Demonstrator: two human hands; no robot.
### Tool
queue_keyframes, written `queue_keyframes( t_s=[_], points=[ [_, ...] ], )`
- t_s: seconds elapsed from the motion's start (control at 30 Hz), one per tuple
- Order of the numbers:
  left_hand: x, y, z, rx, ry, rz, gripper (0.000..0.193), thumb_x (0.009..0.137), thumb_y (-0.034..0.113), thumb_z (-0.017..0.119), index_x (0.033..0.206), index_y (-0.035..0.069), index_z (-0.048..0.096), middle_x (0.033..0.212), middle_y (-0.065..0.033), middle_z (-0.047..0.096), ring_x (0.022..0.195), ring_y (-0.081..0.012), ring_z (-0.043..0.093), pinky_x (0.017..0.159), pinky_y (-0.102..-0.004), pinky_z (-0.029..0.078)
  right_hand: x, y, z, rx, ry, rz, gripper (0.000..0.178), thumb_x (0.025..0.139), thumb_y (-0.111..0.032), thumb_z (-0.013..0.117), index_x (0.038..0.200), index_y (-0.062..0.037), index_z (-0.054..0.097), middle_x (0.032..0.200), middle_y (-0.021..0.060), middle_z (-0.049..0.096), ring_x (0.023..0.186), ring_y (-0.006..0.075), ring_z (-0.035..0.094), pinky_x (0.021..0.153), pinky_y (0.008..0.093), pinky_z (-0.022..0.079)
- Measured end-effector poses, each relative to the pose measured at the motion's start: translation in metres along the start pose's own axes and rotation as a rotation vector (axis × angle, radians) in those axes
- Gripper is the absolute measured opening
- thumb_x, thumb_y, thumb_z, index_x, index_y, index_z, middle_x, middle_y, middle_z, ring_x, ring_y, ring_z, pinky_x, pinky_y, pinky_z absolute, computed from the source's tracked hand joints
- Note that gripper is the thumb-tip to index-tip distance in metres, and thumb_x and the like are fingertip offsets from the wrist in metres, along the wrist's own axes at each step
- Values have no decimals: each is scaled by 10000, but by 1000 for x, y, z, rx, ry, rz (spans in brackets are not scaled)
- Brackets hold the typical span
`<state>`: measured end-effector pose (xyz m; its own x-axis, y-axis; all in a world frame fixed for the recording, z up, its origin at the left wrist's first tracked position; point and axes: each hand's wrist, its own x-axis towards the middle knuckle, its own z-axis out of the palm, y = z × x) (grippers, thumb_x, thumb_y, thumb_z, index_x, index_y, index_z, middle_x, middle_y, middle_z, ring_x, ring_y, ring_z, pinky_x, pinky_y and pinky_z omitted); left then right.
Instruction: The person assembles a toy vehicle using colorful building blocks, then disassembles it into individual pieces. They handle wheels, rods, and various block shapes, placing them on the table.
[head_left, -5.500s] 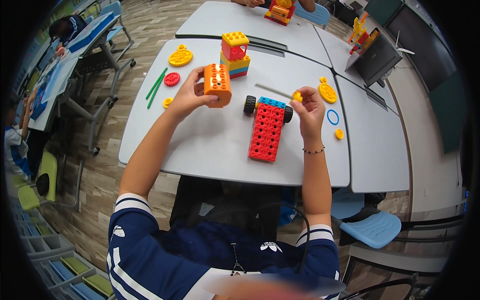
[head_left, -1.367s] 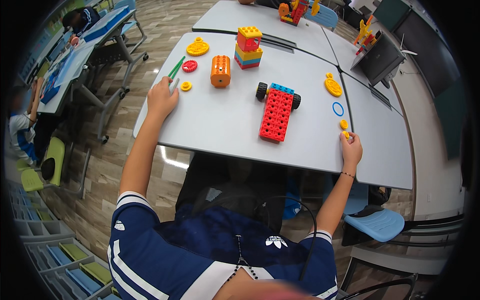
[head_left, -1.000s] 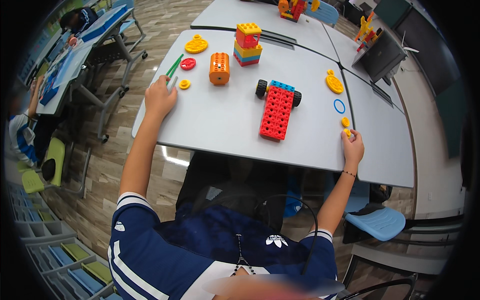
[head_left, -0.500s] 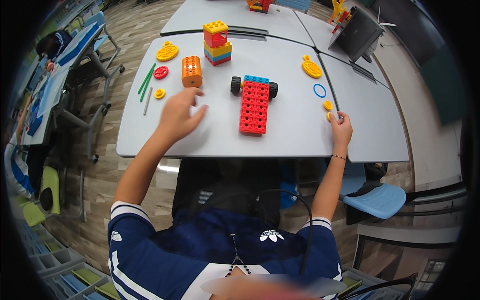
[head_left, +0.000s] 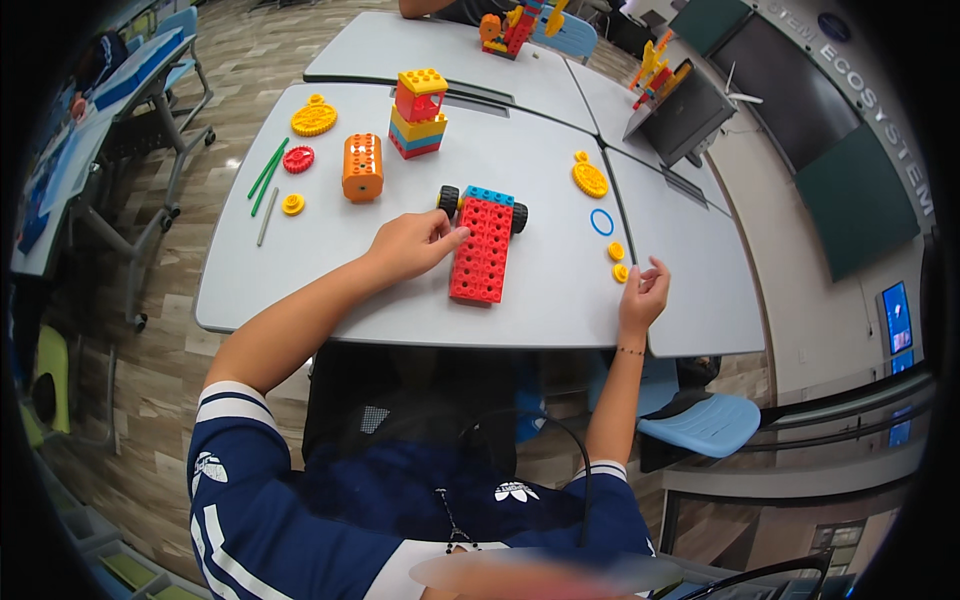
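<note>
A red brick chassis (head_left: 482,255) lies on the table in front of me, with a row of blue bricks (head_left: 491,196) along its far end. Two black wheels stick out at that end, a left wheel (head_left: 448,199) and a right wheel (head_left: 519,217). My left hand (head_left: 412,245) reaches to the chassis's left side, thumb at its edge and fingers loosely apart behind the left wheel; nothing is held. My right hand (head_left: 643,295) hovers by the table's right side, fingers half curled and apart, holding nothing. Just beyond its fingertips lie two small yellow pulleys (head_left: 618,262).
Left of the chassis stand an orange motor block (head_left: 362,168) and a brick tower (head_left: 418,112). Yellow gears (head_left: 314,118), a red gear (head_left: 298,159), green rods (head_left: 267,177) and a grey rod (head_left: 267,216) lie farther left. A blue ring (head_left: 602,222) and yellow gears (head_left: 590,178) lie right.
My left hand has moved right, from near the orange motor block to the chassis's left side. My right hand has drawn back from the nearer yellow pulley. The whole view has shifted.
</note>
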<state>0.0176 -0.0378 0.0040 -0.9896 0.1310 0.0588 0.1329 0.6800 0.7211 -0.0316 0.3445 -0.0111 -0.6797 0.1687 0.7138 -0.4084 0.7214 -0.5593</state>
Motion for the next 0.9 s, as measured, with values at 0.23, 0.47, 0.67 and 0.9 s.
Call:
queue_keyframes(
  t_s=[0.23,0.47,0.67,0.9],
  points=[
    [25,-28,4,-88,438,436,500,787,193,665,1206,34,442,1224,-194,483,1074,-330,529,903,-381,449,7,-91,65,83,-606,-320,421,764,-104,686,1159,-34,558,1012,105,596,916,219,598,738,298,499],
    [42,-32,-3,-220,95,283,476,809,154,663,1237,55,480,1222,-156,496,1088,-278,537,938,-358,450,35,-109,131,391,-1037,-70,451,716,-159,737,1109,-15,572,930,77,630,840,138,601,750,273,496],
    [47,-30,-10,-129,42,351,395,823,140,618,1184,30,501,1121,-155,500,1042,-290,537,880,-368,459,30,-97,142,594,-1022,134,352,705,-118,725,1015,-13,597,889,38,622,794,102,572,704,255,483],
    [43,-23,0,85,197,396,353,790,151,588,1108,19,513,1028,-165,486,974,-329,531,825,-406,470,23,-91,149,618,-941,16,288,707,-86,712,957,-12,589,875,35,607,789,96,556,710,247,472]
  ],
)
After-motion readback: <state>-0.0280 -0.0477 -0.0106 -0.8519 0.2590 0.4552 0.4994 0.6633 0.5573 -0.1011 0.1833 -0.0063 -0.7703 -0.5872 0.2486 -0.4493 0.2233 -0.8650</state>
